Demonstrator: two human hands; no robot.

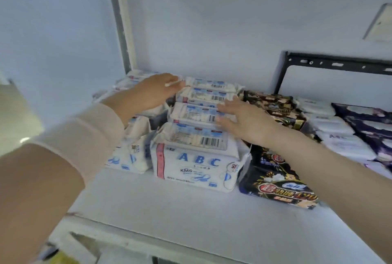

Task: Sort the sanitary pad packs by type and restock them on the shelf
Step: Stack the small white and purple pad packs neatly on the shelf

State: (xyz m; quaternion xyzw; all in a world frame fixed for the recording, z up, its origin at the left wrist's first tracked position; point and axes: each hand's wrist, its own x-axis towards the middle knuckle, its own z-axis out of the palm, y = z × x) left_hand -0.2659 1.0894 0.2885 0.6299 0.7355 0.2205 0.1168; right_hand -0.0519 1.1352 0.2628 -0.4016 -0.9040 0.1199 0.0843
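Shelf (180, 217): white board. A bare strip runs from the packs to its near edge. A pale upright post (125, 30) bounds it at rear left, with the wall close behind the stock.

Black bracket (318, 63): fixed to the wall above the right-hand rows.

Middle row (196, 164): 4 white packs standing one behind another at mid-shelf. Each has blue "ABC" lettering, a pink side stripe and a barcode panel on top. White packs (131, 157) stand just beside it on the left, and black packs (273, 179) touch it on the right. More white and dark purple packs (print blurred) lie further right.

Left hand (157, 92): arm in a pale sleeve (89, 136), reaching deep. The fingers are straight and gripping nothing, laid against the left side of the rearmost packs.

Right hand (239, 119): palm down, fingers spread flat on the right tops of the 2nd and 3rd packs.
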